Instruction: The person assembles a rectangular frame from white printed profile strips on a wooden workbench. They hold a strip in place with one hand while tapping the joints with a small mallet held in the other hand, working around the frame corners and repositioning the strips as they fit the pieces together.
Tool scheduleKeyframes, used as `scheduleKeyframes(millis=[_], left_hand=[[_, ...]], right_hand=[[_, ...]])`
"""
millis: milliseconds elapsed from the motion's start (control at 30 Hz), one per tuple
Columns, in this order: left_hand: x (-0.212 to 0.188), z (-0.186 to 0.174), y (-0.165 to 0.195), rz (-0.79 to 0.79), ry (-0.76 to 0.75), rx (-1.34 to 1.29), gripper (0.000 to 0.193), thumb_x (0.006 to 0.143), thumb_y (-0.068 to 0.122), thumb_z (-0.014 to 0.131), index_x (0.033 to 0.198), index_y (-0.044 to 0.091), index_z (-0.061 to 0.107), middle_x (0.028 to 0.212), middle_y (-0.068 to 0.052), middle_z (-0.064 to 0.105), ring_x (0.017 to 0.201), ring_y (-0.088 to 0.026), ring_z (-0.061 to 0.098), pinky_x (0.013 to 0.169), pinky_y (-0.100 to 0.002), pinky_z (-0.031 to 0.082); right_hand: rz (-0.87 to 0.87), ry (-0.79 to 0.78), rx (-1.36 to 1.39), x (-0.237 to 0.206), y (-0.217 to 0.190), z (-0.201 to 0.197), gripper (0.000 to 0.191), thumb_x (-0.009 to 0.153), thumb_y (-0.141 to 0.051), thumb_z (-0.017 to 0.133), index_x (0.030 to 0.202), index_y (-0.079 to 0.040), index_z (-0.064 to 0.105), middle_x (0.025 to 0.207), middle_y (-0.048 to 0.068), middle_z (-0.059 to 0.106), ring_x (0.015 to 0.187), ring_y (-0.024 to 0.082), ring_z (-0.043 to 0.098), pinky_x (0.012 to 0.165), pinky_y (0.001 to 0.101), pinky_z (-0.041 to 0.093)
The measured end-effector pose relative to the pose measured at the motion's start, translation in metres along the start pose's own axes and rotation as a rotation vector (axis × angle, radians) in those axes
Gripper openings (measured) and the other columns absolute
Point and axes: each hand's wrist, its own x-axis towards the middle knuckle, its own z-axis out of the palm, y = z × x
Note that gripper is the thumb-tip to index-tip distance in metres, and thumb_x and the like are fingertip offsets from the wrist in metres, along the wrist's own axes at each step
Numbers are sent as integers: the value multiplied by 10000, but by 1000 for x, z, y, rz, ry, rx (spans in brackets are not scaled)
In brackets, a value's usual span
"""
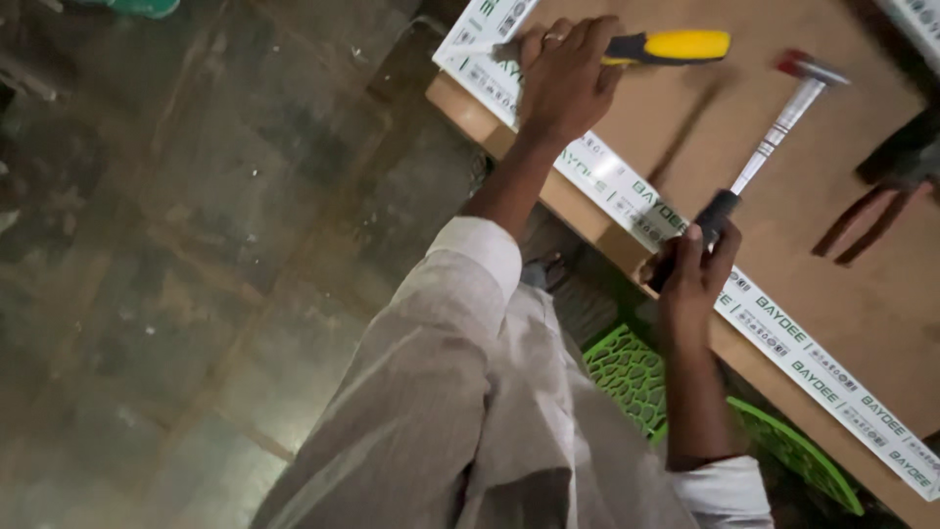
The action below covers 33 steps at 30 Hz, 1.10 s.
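My left hand (563,78) is closed around a chisel-like tool with a yellow and black handle (676,46), and its tip rests on the white printed strip (627,191) along the edge of a brown board (783,255). My right hand (697,263) grips the black handle of a hammer (774,132). The hammer's silver shaft points up and away, and its head (811,67) hangs above the board, apart from the chisel. Both forearms come out of light-coloured sleeves.
Pliers with dark red handles (871,220) lie on the board at the right. A green lattice plastic stool (636,377) stands under the board's near edge. Bare grey concrete floor (176,274) fills the left half of the view.
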Motion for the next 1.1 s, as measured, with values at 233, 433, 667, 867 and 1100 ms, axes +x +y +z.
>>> scheduleKeyframes(millis=[233,433,667,867,1100], left_hand=[[0,-2,-1,2,30,-19,456,828,271,738,1239,197,553,1135,-16,684,1099,-246,597,1015,-487,335],[0,1,-1,-15,32,-41,453,787,175,720,1210,201,559,1099,6,698,1091,-229,615,1013,-462,341],[-2,10,-5,-39,11,16,451,826,79,692,1227,231,555,1134,45,707,1133,-190,632,1014,-436,337],[-2,12,-6,-24,38,-16,504,768,139,739,1226,212,542,1145,14,698,1127,-234,616,1025,-460,330],[-2,7,-6,-29,18,6,508,766,118,700,1248,233,585,1161,16,697,1139,-242,608,1035,-467,337]], right_hand=[[39,-42,-120,6,-3,1,271,1161,-277,512,1343,-103,410,753,61,522,567,154,517,500,301,435],[-7,-62,-94,7,-8,2,265,1170,-255,529,1334,-92,398,780,50,519,591,144,507,510,297,436],[32,-73,-139,9,-13,-6,244,1168,-234,534,1336,-95,425,765,72,495,567,164,472,496,307,395],[34,-62,-124,7,-5,-7,251,1162,-191,543,1351,-89,413,837,62,532,627,157,517,529,319,457],[37,-39,-115,6,-3,-4,296,1138,-200,529,1385,-114,391,828,49,538,600,156,524,508,309,446]])
